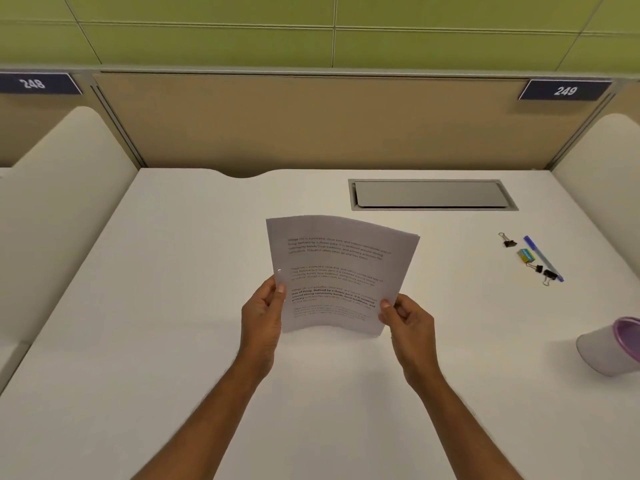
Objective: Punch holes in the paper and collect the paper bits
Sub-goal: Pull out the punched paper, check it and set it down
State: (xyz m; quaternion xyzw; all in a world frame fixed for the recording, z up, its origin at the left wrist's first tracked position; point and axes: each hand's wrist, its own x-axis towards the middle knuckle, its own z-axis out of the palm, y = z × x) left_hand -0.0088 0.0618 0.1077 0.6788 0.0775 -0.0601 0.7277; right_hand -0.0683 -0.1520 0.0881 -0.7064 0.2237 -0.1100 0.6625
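both hands are clamped on the paper (341, 271), which is held up over the middle of the white counter (166, 306). it looks like a thin stack of printed sheets with blocks of text facing the camera. the left hand (263, 317) pinches the sheets' left edge low down, thumb on the printed face and fingers behind. the right hand (408, 323) pinches the lower right corner the same way. the hands are apart, one on each side, and the paper bows gently between them with its top tipped toward the far side. whether its lower edge touches the counter cannot be told. a small pale mark (279, 270) sits on the left margin just above the left thumb; it is too small to tell whether it is a hole.

far to the right on the counter lie a blue pen (543, 258), a small yellow and teal block (526, 255) just beside it, and three black binder clips (507, 240), two of them touching or nearly touching the pen's near end. a pale container with a purple rim (613, 344) stands at the right edge, cut by the frame. a grey hatch (429, 194) is set into the far side of the counter. plates reading 248 (33, 83) and 249 (565, 90) hang on the back panel.
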